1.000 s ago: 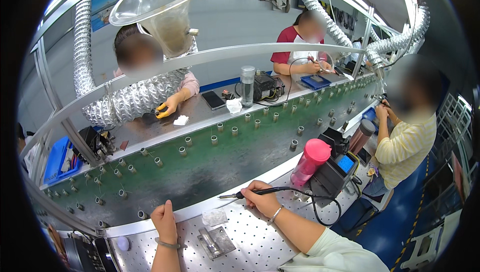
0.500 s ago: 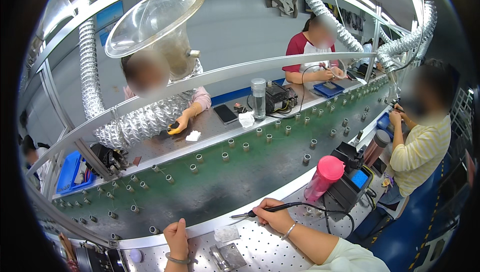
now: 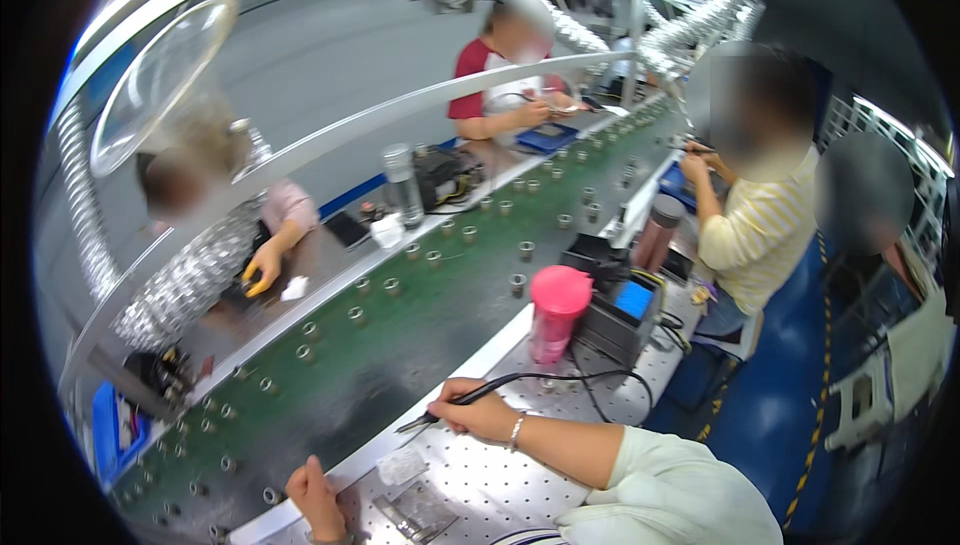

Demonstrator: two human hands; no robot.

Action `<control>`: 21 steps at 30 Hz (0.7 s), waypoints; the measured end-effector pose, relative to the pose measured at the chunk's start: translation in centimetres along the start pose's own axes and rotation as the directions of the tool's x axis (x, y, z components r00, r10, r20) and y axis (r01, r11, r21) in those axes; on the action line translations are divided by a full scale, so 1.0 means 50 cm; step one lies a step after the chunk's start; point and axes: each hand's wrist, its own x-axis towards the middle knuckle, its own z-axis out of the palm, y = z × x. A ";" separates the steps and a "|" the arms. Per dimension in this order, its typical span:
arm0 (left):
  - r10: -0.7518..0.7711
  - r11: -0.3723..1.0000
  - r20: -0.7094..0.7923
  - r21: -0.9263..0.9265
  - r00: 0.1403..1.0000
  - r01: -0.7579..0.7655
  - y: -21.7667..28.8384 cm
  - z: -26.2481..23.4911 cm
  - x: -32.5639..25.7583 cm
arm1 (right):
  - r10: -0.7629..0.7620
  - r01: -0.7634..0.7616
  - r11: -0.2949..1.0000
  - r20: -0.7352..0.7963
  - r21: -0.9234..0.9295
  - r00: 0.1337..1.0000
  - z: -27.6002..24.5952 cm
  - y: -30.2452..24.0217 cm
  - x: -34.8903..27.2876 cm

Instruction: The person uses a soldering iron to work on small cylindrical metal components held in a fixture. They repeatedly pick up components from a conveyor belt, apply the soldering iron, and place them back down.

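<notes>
A silvery foil duct (image 3: 195, 280) lies beside a co-worker (image 3: 290, 205). A green belt (image 3: 450, 315) runs along the perforated bench's (image 3: 500, 480) far edge, where the left hand (image 3: 317, 500) is curled closed, thumb up. The right hand (image 3: 472, 411) grips a soldering iron (image 3: 488, 387) above that edge, left of a pink-lidded bottle (image 3: 560, 290). Blue floor (image 3: 770, 395) shows beyond.

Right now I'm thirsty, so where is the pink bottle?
In the head view, the pink bottle stands on the bench just right of centre, beyond the right hand, left of the blue-screened box.
</notes>
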 end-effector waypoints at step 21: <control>0.067 0.998 0.091 0.008 0.994 -0.068 -0.007 -0.005 0.001 | 0.016 -0.016 1.000 -0.020 -0.005 1.000 -0.005 -0.010 -0.012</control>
